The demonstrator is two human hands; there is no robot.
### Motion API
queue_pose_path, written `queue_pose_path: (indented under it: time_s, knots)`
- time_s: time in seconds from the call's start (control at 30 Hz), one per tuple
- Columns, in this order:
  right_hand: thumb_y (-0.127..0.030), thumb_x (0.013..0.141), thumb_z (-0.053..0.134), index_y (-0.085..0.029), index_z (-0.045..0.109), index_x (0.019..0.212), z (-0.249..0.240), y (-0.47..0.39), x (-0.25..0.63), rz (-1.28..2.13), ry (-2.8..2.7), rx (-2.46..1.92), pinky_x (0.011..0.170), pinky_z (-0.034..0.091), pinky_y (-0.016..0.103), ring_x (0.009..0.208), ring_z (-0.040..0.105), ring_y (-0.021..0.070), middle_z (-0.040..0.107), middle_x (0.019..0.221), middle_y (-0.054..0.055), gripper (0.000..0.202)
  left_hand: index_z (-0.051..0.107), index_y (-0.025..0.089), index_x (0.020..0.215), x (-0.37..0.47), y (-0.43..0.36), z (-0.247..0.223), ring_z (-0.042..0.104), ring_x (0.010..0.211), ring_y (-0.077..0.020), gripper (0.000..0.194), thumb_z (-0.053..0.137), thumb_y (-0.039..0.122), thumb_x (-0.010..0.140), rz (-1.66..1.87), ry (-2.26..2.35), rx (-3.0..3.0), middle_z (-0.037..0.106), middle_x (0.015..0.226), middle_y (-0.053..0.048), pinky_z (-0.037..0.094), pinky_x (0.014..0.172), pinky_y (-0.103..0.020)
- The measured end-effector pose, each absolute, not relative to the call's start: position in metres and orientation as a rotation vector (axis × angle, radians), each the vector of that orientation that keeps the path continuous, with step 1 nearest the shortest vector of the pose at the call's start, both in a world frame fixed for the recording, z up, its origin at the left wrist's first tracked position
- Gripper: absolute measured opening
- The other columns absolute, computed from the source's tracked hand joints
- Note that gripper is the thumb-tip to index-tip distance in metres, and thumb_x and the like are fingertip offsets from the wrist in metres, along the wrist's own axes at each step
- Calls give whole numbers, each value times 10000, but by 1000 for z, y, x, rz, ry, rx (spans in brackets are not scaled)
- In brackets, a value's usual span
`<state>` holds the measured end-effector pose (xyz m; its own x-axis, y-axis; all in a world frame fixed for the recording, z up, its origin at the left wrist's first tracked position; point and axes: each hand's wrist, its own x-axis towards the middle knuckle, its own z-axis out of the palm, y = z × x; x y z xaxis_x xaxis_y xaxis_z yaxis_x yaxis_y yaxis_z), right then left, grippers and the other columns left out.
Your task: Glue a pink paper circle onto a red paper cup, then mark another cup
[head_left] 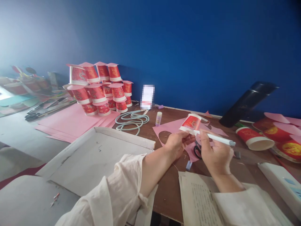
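Note:
My left hand (176, 145) is closed around the lower edge of a red and white paper cup (191, 122). In my right hand (216, 153) is a white pen (219, 138), its front end touching or very close to the cup's rim; the exact contact is too small to tell. Beneath both hands lies pink paper (172, 127) with round holes cut out of it. Black-handled scissors (197, 151) rest on that paper, partly hidden by my right hand. A glue stick (159, 119) stands upright to the left of the cup.
Stacked red cups with pink tops (97, 91) stand at the back left beside pink sheets (77, 121). A coiled cable (133, 121), a lit phone (147, 96), a black bottle (246, 105), a tipped cup (254, 139), written papers (199, 197) and a white tray (80, 160) surround my hands.

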<state>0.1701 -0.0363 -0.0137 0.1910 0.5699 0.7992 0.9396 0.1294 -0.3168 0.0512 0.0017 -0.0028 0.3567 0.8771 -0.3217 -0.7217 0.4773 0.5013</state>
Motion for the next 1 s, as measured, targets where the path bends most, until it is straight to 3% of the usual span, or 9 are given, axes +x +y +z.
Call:
queue_pose_path:
  time_s: [0.13,0.33,0.5,0.7,0.87,1.0]
  knots:
    - [-442,949,504,-181,751,952,-13,-35,170,-499,-1500,-1497,679,504,321,832,723,252,767,884,108,360,649,61,708,50,1,-2,634,639,-130,200,521,15,855,1048,594,295,636,680,-87,544,804,-280]
    - [-475,936,513,-173,757,832,-17,-33,173,-524,-1495,-1522,635,480,324,734,708,254,752,761,109,402,652,65,715,51,2,-3,630,639,-122,196,524,19,857,1043,609,301,633,677,-77,548,791,-266]
    - [-437,938,527,-181,750,994,-15,-33,172,-462,-1492,-1483,699,499,320,863,718,252,768,938,107,345,636,73,690,51,2,-3,637,655,-127,211,520,23,858,1044,606,323,636,691,-82,551,790,-271]
    - [-502,932,501,-161,757,778,-16,-34,174,-526,-1495,-1528,584,443,309,659,682,234,739,705,110,453,642,59,691,51,2,-3,631,641,-120,218,513,18,862,1037,621,312,629,677,-80,548,799,-270]
    - [-478,948,489,-166,760,932,-16,-34,171,-483,-1495,-1501,639,471,299,774,712,235,766,838,104,413,651,59,709,51,2,-3,638,647,-122,206,523,34,868,1036,605,336,635,675,-78,544,780,-256]
    - [-507,943,483,-159,763,843,-16,-34,172,-513,-1517,-1526,597,457,296,686,702,229,749,729,95,458,659,52,724,51,1,-2,635,628,-116,205,514,20,864,1038,611,331,647,678,-79,540,786,-261]
